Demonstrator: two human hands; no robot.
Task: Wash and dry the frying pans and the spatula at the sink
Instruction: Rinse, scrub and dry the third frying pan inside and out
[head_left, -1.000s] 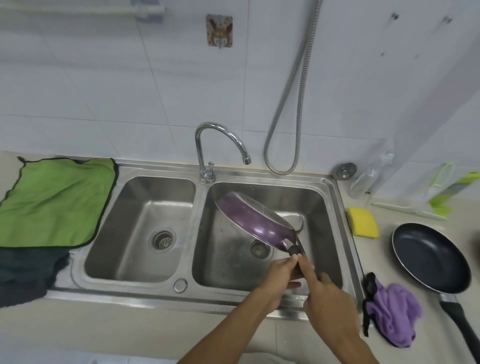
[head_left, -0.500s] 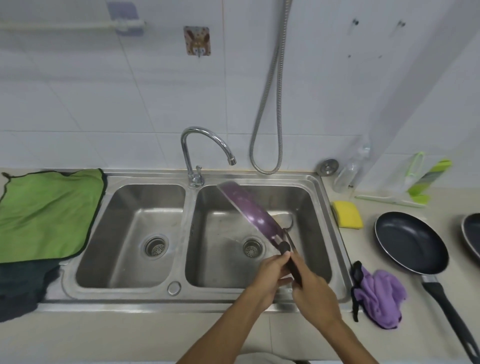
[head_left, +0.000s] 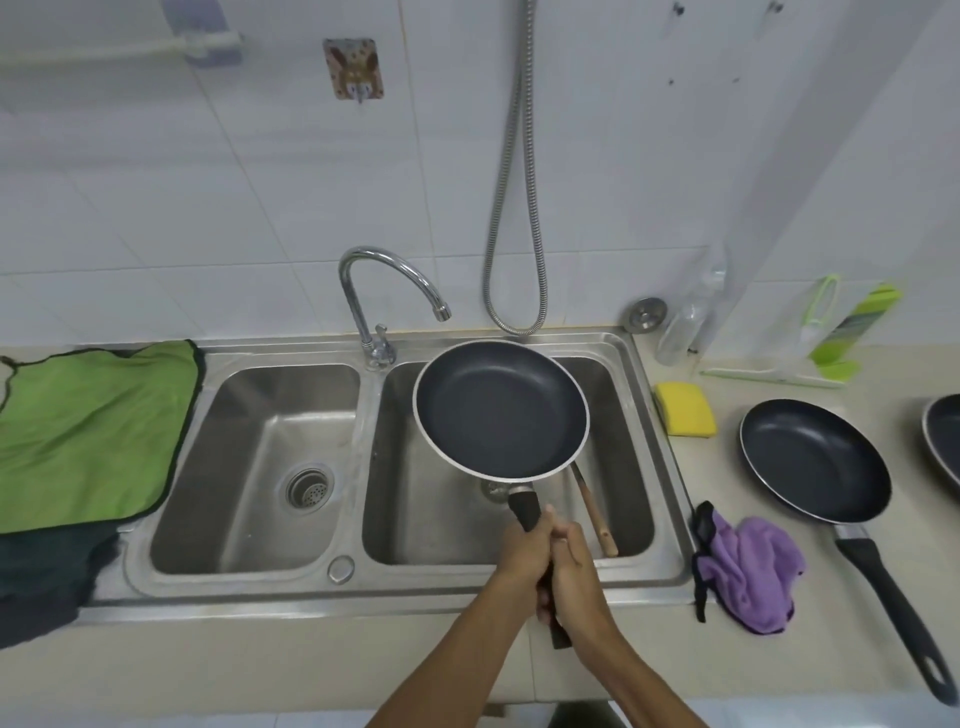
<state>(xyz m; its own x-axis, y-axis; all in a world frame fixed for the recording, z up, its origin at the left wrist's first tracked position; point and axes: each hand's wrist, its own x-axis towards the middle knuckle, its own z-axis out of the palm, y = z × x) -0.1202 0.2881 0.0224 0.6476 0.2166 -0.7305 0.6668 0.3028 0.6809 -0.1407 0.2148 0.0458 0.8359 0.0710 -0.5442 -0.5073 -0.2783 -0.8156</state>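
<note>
Your left hand (head_left: 521, 553) and right hand (head_left: 579, 577) grip the frying pan (head_left: 501, 410) by its handle, fingers curled round it. It's face-up above the sink (head_left: 670, 467).

You get a single wide-angle view from the camera on your head, looking forward and steeply down at the double-bowl stainless steel sink (head_left: 234, 592), near enough that your bare forearms (head_left: 441, 673) enter from the bottom edge. It faces the white tiled wall (head_left: 260, 182), which fills the upper part, while the beige countertop (head_left: 779, 667) runs off both sides.
</note>
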